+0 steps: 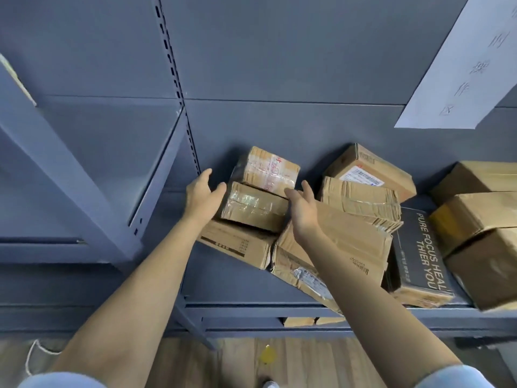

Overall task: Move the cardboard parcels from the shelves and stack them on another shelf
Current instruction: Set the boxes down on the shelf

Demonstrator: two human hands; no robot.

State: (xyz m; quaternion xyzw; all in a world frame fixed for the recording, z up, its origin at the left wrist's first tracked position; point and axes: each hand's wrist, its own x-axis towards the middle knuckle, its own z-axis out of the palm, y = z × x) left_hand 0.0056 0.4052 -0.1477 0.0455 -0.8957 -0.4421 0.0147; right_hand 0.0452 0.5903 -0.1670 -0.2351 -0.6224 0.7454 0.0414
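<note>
On the grey metal shelf (237, 287), cardboard parcels lie in loose piles against the back panel. Largest at the right is a black printed box (422, 250) beside a creased flat parcel (347, 239) lying under the right forearm. At the left end stands a stack of three: a flat bottom parcel (237, 245), a taped middle parcel (253, 207) and a small top parcel (268, 170). The left hand (202, 191) reaches in with fingers straight and spread, thumb just touching the middle parcel's left edge. The right hand (303, 204) is likewise relaxed and spread, thumb at that parcel's right edge; neither hand grasps anything.
</note>
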